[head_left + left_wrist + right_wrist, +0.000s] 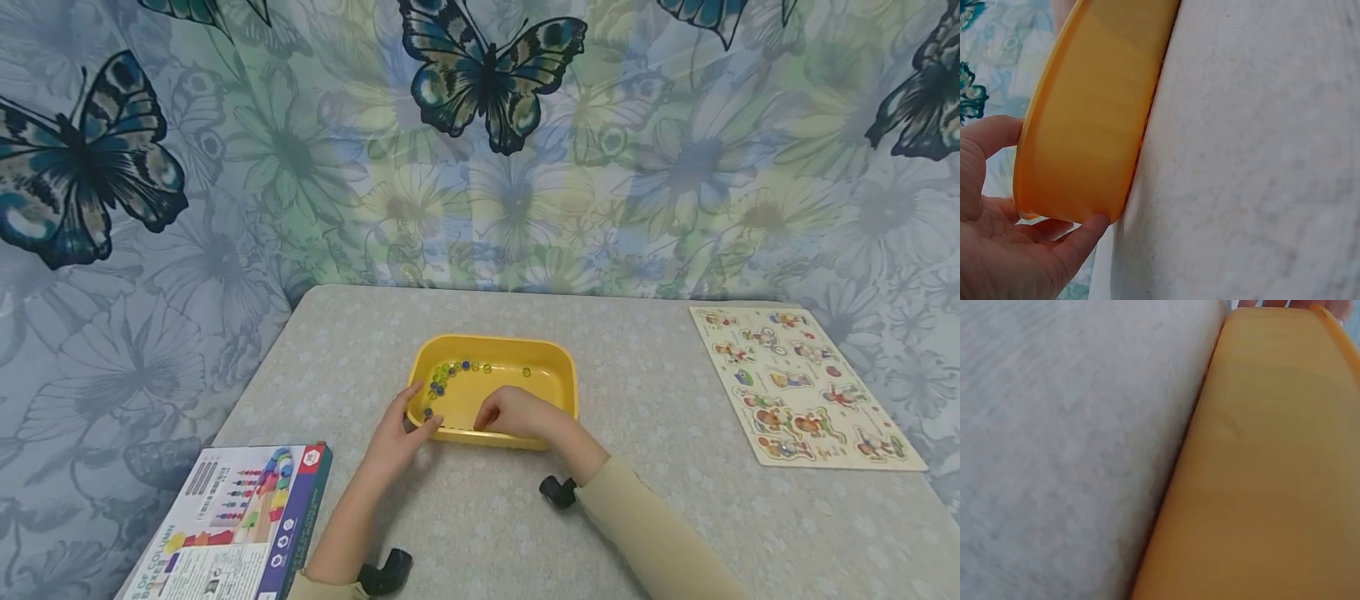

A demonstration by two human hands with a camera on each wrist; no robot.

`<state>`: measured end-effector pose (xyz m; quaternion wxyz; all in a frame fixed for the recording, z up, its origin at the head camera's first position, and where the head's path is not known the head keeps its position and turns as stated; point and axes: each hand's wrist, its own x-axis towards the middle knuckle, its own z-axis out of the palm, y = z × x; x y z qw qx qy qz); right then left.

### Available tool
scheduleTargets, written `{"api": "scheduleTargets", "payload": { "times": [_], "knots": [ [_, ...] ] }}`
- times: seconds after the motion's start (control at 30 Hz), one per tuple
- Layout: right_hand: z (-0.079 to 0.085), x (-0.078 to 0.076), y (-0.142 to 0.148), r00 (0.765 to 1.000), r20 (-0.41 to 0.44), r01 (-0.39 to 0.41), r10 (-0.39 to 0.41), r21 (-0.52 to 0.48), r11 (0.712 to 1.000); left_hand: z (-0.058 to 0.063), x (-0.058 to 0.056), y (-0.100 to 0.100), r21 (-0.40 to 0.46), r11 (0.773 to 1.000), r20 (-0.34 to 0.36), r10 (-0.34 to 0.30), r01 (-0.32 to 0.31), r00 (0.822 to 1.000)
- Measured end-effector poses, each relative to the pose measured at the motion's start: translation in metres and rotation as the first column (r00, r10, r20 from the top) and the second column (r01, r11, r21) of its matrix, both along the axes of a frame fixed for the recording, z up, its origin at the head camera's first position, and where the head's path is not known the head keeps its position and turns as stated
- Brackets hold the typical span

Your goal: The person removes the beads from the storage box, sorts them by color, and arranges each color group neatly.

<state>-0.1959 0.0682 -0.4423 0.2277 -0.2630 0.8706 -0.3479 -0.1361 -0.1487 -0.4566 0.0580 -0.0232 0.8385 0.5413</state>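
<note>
Head view is showing a yellow tray (517,379) sitting between the tabletop's (645,358) left and right edges; the near edge is falling outside the frame. Blue and yellow-green beads (440,390) are lying in the tray, mostly along its left end, one resting apart toward the right. The left hand (397,433) is gripping the tray's near-left corner. Its partner, the right hand (517,412), is curling inside, the near wall partly hiding its fingertips, so whether it is pinching anything cannot be told.
</note>
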Motion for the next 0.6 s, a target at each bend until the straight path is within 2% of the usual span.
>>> {"api": "scheduleTargets", "payload": {
  "times": [0.23,0.47,0.6],
  "knots": [
    [-0.0001,-0.0017,-0.0026,1.0,-0.006,-0.012,0.012,0.056,0.998,0.0003,0.0003,0.0013,-0.013,1.0,-0.003,0.006,-0.006,1.0],
    [0.0039,-0.0002,-0.0045,1.0,-0.024,0.02,-0.017,0.149,0.989,-0.0015,0.0,0.0019,-0.017,1.0,0.003,0.016,-0.016,1.0],
    [0.0041,-0.0006,-0.0038,0.999,-0.029,0.03,-0.025,0.164,0.986,-0.0021,0.0002,0.0015,-0.017,1.0,0.007,0.017,-0.017,1.0]
  ]
}}
